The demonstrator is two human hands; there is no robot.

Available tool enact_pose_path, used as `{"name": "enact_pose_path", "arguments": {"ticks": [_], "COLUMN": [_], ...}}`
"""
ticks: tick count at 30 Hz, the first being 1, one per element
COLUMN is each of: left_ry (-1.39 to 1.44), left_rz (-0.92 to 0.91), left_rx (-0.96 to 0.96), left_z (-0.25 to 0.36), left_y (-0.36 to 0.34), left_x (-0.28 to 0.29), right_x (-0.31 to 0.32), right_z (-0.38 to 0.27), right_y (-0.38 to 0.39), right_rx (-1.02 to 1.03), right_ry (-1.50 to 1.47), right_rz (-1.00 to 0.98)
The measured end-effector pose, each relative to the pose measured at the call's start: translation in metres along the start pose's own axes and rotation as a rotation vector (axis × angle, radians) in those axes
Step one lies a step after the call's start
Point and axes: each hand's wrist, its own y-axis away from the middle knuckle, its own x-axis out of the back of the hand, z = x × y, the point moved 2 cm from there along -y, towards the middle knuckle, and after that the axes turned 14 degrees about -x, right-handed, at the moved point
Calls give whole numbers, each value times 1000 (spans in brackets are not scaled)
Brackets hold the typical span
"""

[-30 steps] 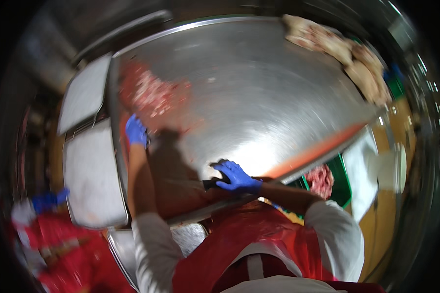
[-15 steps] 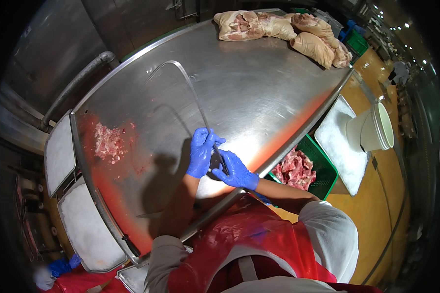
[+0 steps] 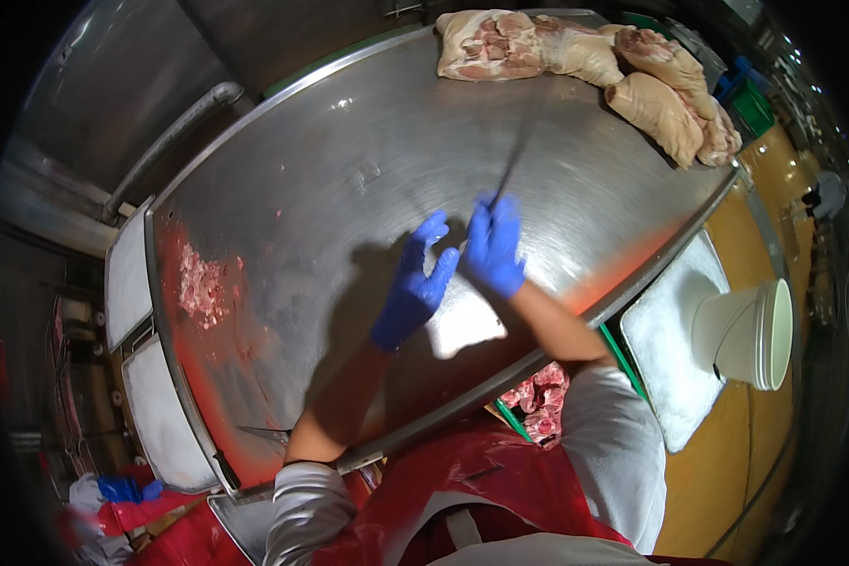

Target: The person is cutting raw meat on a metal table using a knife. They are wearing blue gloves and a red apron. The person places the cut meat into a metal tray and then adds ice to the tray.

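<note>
Head camera: nearest you, your red apron (image 3: 500, 491) meets the edge of the steel table (image 3: 349, 170), so both hands can reach in over it. Below that edge, partly hidden by your right arm, red meat (image 3: 543, 401) sits in a green crate (image 3: 511, 421), probably kept there to be within arm's reach. By your left forearm lies a dark pointed blade (image 3: 262, 432); a black handle (image 3: 224, 469) rests at the left rim, likely parked aside from where your hands are.

Over the table, your left hand (image 3: 413, 288) has its fingers loosely spread and thumb apart, holding nothing. Just beside it, your right hand (image 3: 495, 247) has its fingers curled around the lower end of a thin rod (image 3: 516, 156). That end grip seems to give the rod its full reach: it points away from you, toward the far side. Blur hides its tip and the exact finger contact.

Left of your hands lie pale pink scraps (image 3: 201, 285), apart from everything else. Farthest off, skin-on cuts (image 3: 656, 113) are bunched at the far right corner, perhaps to leave room between them and you.
</note>
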Motion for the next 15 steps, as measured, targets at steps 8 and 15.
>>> {"name": "enact_pose_path", "arguments": {"ticks": [8,15], "left_ry": [79,-49], "left_rz": [220,236], "left_rx": [458,682], "left_z": [-102,-58], "left_y": [114,244], "left_x": [19,61], "right_x": [-75,-156], "right_z": [200,230], "right_y": [-224,-127], "right_rx": [-716,-939], "right_ry": [533,505], "right_rz": [-208,-629]}}
